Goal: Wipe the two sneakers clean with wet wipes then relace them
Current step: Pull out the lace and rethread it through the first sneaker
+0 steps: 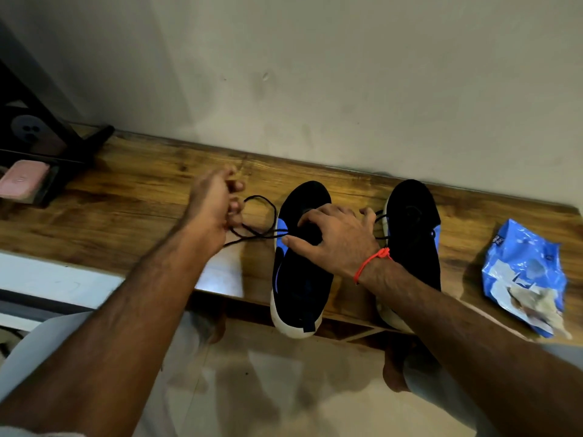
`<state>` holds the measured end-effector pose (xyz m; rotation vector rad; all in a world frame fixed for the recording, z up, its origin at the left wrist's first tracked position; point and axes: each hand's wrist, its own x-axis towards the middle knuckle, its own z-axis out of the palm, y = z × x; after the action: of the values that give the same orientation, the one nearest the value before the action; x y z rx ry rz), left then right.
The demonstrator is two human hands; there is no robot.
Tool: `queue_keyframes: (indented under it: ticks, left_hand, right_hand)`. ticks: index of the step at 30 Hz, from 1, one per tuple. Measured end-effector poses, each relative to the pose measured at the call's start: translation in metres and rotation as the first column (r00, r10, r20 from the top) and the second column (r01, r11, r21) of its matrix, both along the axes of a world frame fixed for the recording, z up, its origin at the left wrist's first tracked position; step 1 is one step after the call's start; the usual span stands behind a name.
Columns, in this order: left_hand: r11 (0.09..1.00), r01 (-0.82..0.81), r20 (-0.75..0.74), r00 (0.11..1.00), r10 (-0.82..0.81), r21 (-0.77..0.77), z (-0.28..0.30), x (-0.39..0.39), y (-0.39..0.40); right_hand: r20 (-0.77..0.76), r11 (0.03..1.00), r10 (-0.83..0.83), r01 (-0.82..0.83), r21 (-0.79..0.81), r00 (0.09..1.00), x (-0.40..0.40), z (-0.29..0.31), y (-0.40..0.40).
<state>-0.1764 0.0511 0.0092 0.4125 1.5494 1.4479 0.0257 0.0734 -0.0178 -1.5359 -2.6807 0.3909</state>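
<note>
2 black/blue sneakers, white soles, side by side on desk (142,190), toes to wall. Left sneaker (299,279): black lace (262,216) looped out leftward. Right sneaker (413,228) partly hidden. Blue wipes pack (523,266) at right, crumpled.

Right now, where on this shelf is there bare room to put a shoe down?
Bare wood lies between the black stand and the left hand, and between the right sneaker and the wipes pack. It is crowded around the left sneaker, with its lace and both hands.
</note>
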Motion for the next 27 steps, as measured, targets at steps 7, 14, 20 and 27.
queue_keyframes:
  ticks: [7,14,20,27]
  left_hand:
    - [0.57,0.423,-0.561,0.161,-0.812,-0.704,-0.029,0.021,-0.012]
    - [0.974,-0.193,-0.226,0.95,0.216,0.12,0.003,0.004,0.004]
    - [0.956,0.244,-0.234,0.932,-0.278,-0.166,0.001,0.018,-0.008]
    - [0.901,-0.326,-0.374,0.828,0.418,0.286,0.004,-0.026,0.007]
  right_hand:
    - [0.049,1.0,0.024,-0.024,-0.006,0.999,-0.001,-0.002,0.0]
    - [0.051,0.999,0.03,-0.028,-0.043,0.998,0.002,-0.002,0.002]
    - [0.051,0.999,0.034,-0.031,-0.043,0.998,0.001,-0.003,0.002]
    - [0.068,0.998,0.025,-0.021,-0.058,0.997,0.004,-0.002,0.004]
